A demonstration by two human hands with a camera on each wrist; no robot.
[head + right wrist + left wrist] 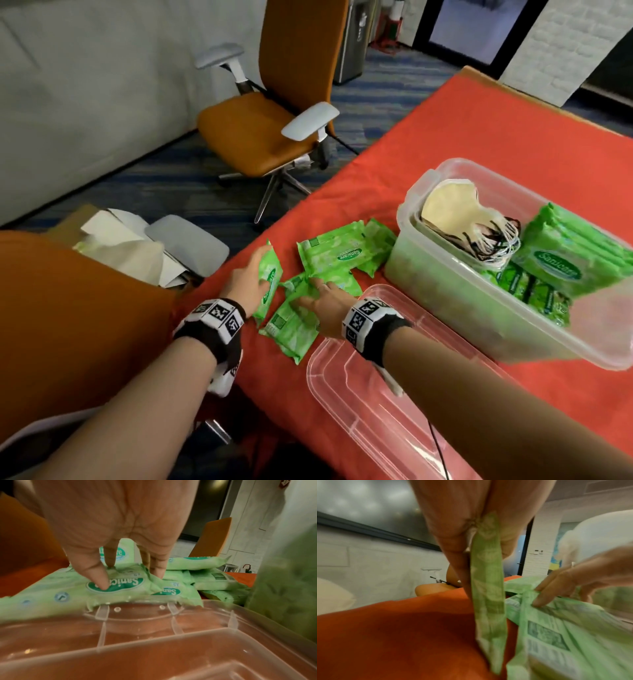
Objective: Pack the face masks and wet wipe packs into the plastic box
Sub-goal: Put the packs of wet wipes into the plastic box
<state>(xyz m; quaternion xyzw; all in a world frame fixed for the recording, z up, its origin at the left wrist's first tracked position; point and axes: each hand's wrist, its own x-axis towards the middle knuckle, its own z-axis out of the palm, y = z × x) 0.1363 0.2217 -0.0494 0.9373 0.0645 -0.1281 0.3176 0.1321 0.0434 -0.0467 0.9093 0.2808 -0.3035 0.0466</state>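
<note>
While left hand [247, 281] clamps green wipe pack [270, 283] edgewise, right hand [326, 301] fingers [101, 577] spread on crinkled pack [72, 593].

Your right hand [323, 306] covers the middle of the wet wipe pile [301, 318]; pack count beneath cannot be told. Plastic box [445, 284]: near corner blurred, right end cut by the head view's edge. Clear lid [363, 404] runs off the bottom. In your left wrist view, the held pack [488, 588] shows edge-on, print unreadable.
</note>
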